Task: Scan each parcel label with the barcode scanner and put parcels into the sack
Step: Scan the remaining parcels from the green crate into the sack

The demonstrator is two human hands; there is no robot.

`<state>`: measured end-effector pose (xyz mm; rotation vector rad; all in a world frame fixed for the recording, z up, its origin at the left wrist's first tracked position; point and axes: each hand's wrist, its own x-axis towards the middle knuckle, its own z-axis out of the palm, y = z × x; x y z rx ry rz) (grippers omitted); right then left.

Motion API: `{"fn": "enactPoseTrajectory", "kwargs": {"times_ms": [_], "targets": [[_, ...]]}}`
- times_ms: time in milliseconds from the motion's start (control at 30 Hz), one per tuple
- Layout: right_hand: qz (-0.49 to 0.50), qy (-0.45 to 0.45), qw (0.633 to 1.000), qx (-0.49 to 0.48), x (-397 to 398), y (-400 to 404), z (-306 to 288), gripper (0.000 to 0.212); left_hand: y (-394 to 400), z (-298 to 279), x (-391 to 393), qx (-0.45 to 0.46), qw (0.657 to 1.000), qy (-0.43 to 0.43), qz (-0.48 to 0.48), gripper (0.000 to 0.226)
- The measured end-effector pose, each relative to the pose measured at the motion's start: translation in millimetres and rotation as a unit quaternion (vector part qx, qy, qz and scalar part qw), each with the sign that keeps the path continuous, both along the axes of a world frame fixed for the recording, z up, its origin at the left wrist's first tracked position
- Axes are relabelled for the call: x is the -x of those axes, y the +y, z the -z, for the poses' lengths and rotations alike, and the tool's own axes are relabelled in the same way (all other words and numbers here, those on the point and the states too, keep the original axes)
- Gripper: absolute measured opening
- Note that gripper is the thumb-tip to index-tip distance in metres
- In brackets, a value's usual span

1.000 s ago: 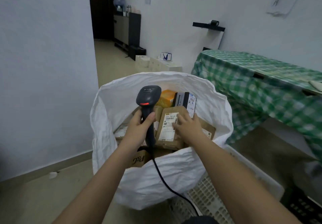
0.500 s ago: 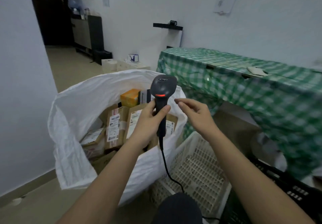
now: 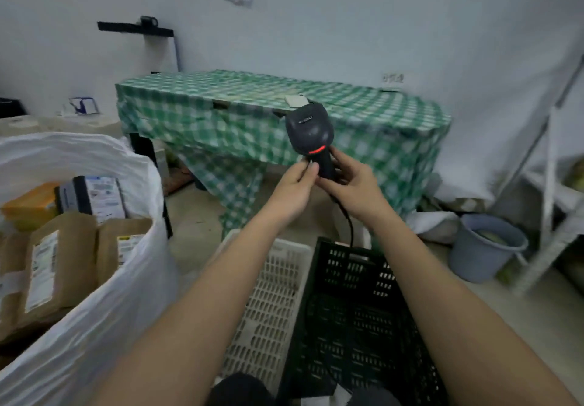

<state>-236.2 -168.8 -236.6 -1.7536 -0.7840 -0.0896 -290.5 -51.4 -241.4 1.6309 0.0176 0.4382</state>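
Note:
The black barcode scanner [image 3: 309,132] with a red strip is upright in front of me, its cable hanging down toward the crates. My left hand [image 3: 292,190] grips its handle from the left, and my right hand [image 3: 350,184] grips the handle from the right. The white sack [image 3: 104,304] stands at the left, open at the top. Inside it are several parcels: brown labelled parcels [image 3: 60,263], a dark box with a white label [image 3: 94,197] and an orange box [image 3: 30,204].
A table under a green checked cloth [image 3: 252,127] stands behind the scanner. A white crate [image 3: 268,304] and a black crate [image 3: 357,317] sit on the floor below my arms. A grey bucket [image 3: 483,247] and a metal rack [image 3: 553,184] are at the right.
My view has swung right, away from the sack. My right hand left the parcel in the sack and came onto the scanner handle. The scanner moved right with my left hand.

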Motion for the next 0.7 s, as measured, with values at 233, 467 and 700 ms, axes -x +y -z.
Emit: {"fn": "enactPoseTrajectory", "kwargs": {"times_ms": [233, 467, 700], "targets": [[0.152, -0.042, 0.976, 0.146, -94.3, -66.2, 63.3, 0.06, -38.7, 76.5, -85.6, -0.077, 0.988, 0.133, 0.027, 0.041], [0.113, 0.252, 0.954, 0.12, -102.2, -110.9, 233.8, 0.036, -51.1, 232.8, -116.7, -0.158, 0.938, 0.302, 0.064, 0.034], [0.095, 0.357, 0.904, 0.216, -94.8, -149.2, 369.7, 0.022, -87.8, 374.3, -107.1, -0.237, 0.834, 0.444, 0.226, 0.04]]}}
